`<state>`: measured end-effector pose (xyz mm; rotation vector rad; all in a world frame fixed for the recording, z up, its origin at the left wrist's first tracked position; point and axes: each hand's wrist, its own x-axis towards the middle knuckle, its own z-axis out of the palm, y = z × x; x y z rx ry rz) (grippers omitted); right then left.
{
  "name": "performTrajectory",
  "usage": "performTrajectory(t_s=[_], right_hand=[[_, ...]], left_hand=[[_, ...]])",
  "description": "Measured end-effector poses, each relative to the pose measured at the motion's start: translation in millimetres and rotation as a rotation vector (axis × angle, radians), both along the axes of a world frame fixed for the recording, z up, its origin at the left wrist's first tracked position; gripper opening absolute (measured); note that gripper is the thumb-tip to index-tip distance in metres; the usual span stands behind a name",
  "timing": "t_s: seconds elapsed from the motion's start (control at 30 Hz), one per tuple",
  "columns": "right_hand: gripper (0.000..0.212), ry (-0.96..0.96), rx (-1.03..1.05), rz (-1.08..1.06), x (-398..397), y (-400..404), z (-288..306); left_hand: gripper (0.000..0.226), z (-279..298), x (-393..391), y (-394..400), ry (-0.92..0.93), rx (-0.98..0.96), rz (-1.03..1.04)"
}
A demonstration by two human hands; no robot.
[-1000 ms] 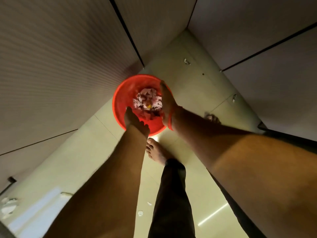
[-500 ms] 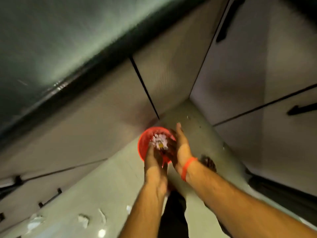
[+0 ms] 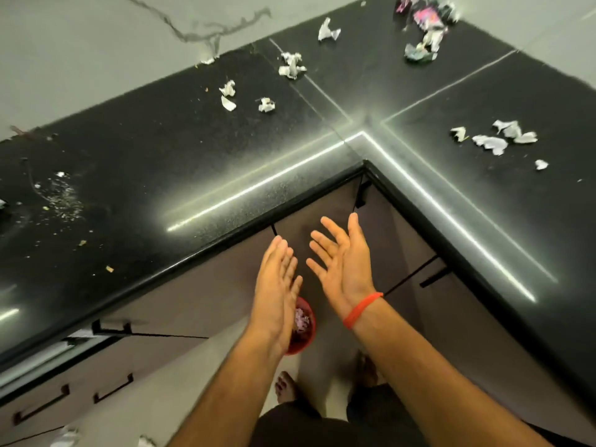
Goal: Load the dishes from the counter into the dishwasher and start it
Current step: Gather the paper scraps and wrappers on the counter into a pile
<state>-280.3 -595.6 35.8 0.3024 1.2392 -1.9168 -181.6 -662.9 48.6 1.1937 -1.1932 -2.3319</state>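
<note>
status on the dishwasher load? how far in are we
Done: nothing visible; no dishes or dishwasher in view. In hand: nothing; the left hand and right hand are open and empty above a red bowl of scraps on the floor. Left: paper scraps litter the black counter; loading and starting remain.

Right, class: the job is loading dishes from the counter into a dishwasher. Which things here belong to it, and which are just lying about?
Belongs to the job:
- black counter, no dishes visible on it
- left hand and right hand, both open, holding nothing

Just lying about:
- white paper scraps on the counter
- coloured wrappers
- red bowl on the floor
- crumbs
</note>
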Motion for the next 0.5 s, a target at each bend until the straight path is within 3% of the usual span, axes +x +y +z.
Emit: performTrajectory(t_s=[0.3,0.5], right_hand=[[0.062,0.247,-0.096,-0.013,-49.1,36.8,88.0],[0.064,0.312,-0.12,0.001,-82.9,61.0,102.5]], left_hand=[[0.048,71.9,-33.6,3.4,0.181,-0.201,-0.06],[0.073,96.2,-60.0,15.5,0.194,-0.278,-0.061]])
